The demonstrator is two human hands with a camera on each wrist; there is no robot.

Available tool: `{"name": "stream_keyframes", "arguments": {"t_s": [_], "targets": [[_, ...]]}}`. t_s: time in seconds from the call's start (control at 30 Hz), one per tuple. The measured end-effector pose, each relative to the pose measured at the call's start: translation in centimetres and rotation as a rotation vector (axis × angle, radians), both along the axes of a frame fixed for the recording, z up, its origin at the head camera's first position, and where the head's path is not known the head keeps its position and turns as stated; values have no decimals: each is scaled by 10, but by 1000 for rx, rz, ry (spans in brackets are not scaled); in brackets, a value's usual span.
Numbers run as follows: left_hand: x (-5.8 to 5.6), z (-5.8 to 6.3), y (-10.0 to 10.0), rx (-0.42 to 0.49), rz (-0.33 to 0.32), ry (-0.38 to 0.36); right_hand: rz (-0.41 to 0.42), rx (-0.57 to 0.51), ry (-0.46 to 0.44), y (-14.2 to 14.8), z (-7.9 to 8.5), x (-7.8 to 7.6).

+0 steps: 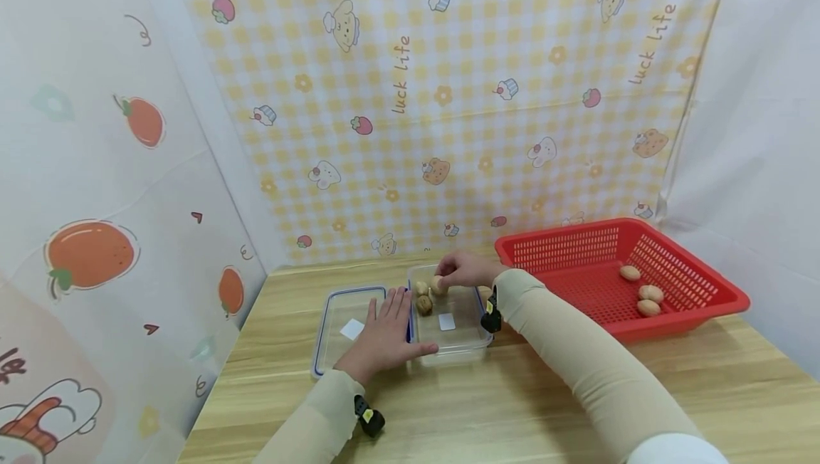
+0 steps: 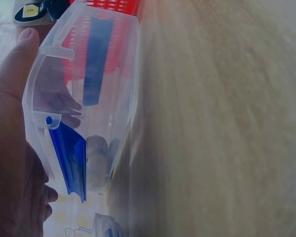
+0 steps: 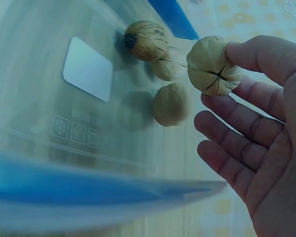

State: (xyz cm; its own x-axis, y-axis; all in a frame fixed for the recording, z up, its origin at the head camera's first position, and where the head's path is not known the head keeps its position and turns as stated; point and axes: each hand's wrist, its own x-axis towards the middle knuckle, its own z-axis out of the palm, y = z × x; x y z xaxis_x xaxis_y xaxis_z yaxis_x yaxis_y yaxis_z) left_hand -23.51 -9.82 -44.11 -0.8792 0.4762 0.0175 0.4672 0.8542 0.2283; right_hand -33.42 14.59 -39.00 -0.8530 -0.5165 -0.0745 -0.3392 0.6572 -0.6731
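Observation:
A clear plastic food box (image 1: 458, 341) with blue side clips stands on the table. My right hand (image 1: 470, 270) is over its far end and pinches a walnut (image 3: 213, 66) between thumb and fingers. Below it, inside the box, lie a dark-marked walnut (image 3: 145, 40), a pale walnut (image 3: 168, 66) and another walnut (image 3: 171, 104). My left hand (image 1: 383, 336) rests at the box's left side, fingers straight and spread, thumb along the near rim. Partly under that hand lies the clear lid (image 1: 323, 329) with its blue seal.
On the right stands a red plastic basket (image 1: 705, 272) with several walnuts (image 1: 650, 294) in its right part. Another walnut (image 1: 485, 293) shows between box and basket, beside my right wrist. A checked curtain (image 1: 384, 151) hangs behind the wooden table (image 1: 448, 414).

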Motion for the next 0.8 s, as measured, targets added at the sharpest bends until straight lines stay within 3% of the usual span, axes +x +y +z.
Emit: {"name": "stream_keyframes", "arguments": {"t_s": [0.43,0.8], "targets": [[0,0,0,11,-4,-1,3,149,111,-17,-11,0],[-2,-2,0,19,3,0,-78,254,88,-26,-23,-6]]}}
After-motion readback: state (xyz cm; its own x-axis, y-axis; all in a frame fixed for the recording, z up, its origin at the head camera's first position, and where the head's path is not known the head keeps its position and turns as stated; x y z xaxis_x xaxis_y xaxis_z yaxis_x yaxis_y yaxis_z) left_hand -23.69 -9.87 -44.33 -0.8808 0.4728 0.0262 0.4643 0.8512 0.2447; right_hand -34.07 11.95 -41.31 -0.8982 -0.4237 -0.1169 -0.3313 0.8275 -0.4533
